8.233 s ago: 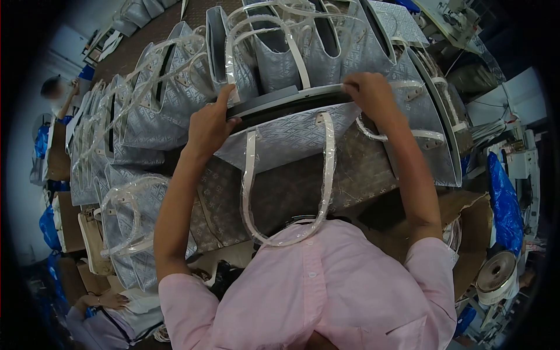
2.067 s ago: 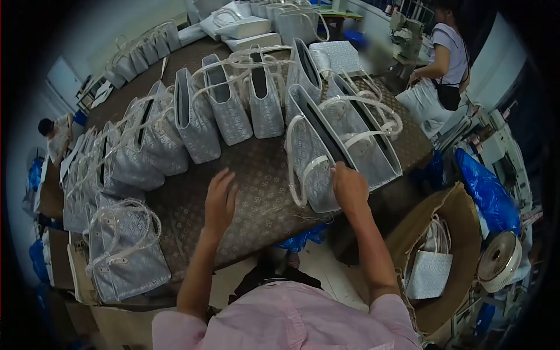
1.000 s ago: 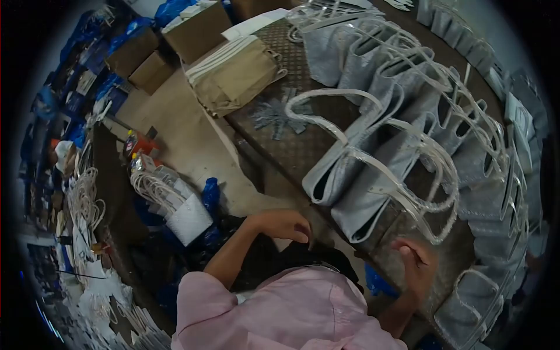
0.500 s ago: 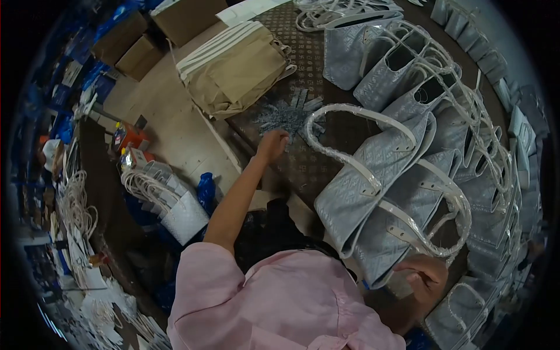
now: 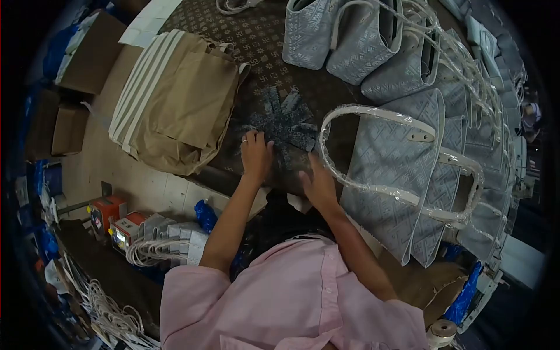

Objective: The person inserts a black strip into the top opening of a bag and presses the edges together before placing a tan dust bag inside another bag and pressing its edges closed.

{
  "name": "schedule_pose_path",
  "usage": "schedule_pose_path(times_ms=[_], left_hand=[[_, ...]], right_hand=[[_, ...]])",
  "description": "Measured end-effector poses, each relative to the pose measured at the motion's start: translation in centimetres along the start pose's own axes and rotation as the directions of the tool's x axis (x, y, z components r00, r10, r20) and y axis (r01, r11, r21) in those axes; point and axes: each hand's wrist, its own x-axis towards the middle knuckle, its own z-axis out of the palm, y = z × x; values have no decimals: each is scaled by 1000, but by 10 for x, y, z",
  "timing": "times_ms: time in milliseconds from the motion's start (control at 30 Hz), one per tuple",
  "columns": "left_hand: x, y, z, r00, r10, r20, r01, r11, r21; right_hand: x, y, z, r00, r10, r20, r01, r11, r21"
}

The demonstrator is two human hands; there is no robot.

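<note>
A heap of short dark grey patterned strips (image 5: pixel 286 119) lies fanned out on the brown patterned table cover. My left hand (image 5: pixel 255 157), with a ring on one finger, rests at the near left edge of the heap, fingers spread and touching the outer strips. Just right of it, my right hand (image 5: pixel 319 185) is open, thumb apart from the fingers, holding nothing visible. It is close to the plastic-wrapped handle (image 5: pixel 329 160) of a silver-grey tote bag (image 5: pixel 385 169). That bag lies flat, overlapping another similar bag (image 5: pixel 440 186).
Folded tan fabric pieces with white stripes (image 5: pixel 186 99) are stacked left of the strips. Several silver-grey bags (image 5: pixel 364 44) stand along the back right. Cardboard boxes (image 5: pixel 93 55) are at the far left. Orange boxes (image 5: pixel 108 210) and bundled white handles (image 5: pixel 154 248) sit lower left.
My right hand has come from beside the bags at lower right to the near side of the strips. My left hand has opened from a closed shape at the heap. The view has turned.
</note>
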Motion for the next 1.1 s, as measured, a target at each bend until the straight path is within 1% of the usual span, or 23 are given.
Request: schedule_pose_path(times_ms=[33, 100, 133, 200, 233, 300, 333, 367, 400, 467, 533, 567, 633, 667, 733, 767, 833, 867, 933, 967, 1033, 1067, 1100], left_hand=[[1, -1, -2, 999, -12, 35, 12, 1000, -6], [3, -1, -8, 998, -33, 57, 34, 999, -12], [3, 1, -11, 995, -30, 97, 29, 1000, 6], [8, -3, -12, 991, -24, 134, 20, 999, 28], [8, -4, -11, 989, -32, 145, 28, 999, 30], [9, -4, -10, 986, -43, 159, 38, 999, 30], [12, -5, -11, 984, -40, 173, 29, 997, 65], [11, -6, -12, 980, -39, 194, 20, 995, 100], [9, -6, -14, 978, -42, 204, 21, 994, 103], [13, -4, -12, 975, -85, 207, 63, 992, 110], [11, -5, -10, 979, -78, 188, 60, 993, 103], [11, -6, -9, 983, -78, 166, 61, 993, 102], [13, -7, -8, 986, -68, 154, 52, 993, 102], [11, -6, -7, 988, -57, 142, 43, 994, 101], [12, -9, -3, 988, -58, 144, 46, 995, 89], [14, -9, -3, 987, -60, 151, 49, 996, 76], [16, -7, 0, 985, -75, 152, 57, 991, 122], [13, -6, 1, 983, -90, 159, 63, 984, 165], [12, -4, 2, 985, -85, 153, 56, 981, 186], [13, -4, 2, 986, -86, 140, 55, 976, 209], [11, -2, 0, 987, -52, 150, 24, 983, 183], [11, -1, -3, 988, -29, 150, 4, 987, 161], [17, 4, -5, 987, -40, 155, 15, 987, 159]], right_hand=[[20, 18, 20, 1000, -1, -5, 1, 1000, -10], [51, 34, 38, 969, -96, -227, 48, 977, -207], [54, 35, 38, 970, -110, -219, 62, 975, -214], [59, 17, 31, 994, 66, -84, -85, 967, -239], [63, 29, 39, 995, 62, -79, -79, 967, -243], [74, 58, 52, 984, 103, -142, -104, 995, -3], [80, 63, 52, 986, 96, -139, -98, 995, -4], [82, 50, 42, 953, 303, -32, -258, 858, 445], [77, 39, 35, 884, 441, 158, -388, 501, 774], [75, 13, 27, 888, 427, 171, -384, 486, 785], [71, -8, 19, 922, 385, 50, -344, 750, 565], [76, -2, 18, 923, 383, 48, -342, 752, 563], [90, 17, 19, 933, 294, 208, -346, 570, 745], [94, 13, 17, 931, 296, 213, -351, 568, 744], [107, -6, 2, 904, 363, 225, -379, 437, 816], [108, -11, 1, 905, 362, 222, -374, 434, 819], [108, -18, 2, 954, 240, 178, -298, 708, 640], [106, -27, -1, 951, 250, 181, -307, 704, 641], [111, -45, -13, 911, 333, 244, -409, 806, 428], [113, -37, -12, 910, 340, 239, -413, 803, 429], [111, -6, -8, 899, 324, 294, -416, 421, 806], [110, 7, -12, 871, 340, 354, -425, 163, 890], [118, 6, -13, 866, 344, 362, -436, 166, 884]])
